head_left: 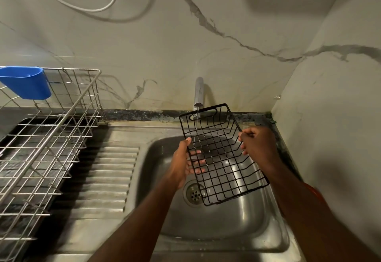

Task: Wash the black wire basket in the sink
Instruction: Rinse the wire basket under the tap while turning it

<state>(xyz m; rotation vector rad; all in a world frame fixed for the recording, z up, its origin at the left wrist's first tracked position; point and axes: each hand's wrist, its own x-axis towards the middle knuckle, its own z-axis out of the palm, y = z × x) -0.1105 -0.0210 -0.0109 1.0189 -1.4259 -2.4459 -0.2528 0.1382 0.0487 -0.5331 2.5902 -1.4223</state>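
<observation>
Both hands hold the basket [223, 154] over the sink [216, 226]: your left hand [182, 163] grips the left long rim, thumb over the top wire and fingers showing through the mesh from beneath, and your right hand [257, 144] curls round the right rim. Keep that two-sided hold; wet wire is likely slippery. The basket tilts, near end low above the drain [193, 194], far end with the handle slot under the tap [198, 94]. A thin stream [196, 118] falls through that far end only, so slide and turn the basket to bring every wire under it. Keep it low so splashes stay in the bowl. On the worktop to your left stands the rack [47, 138].
</observation>
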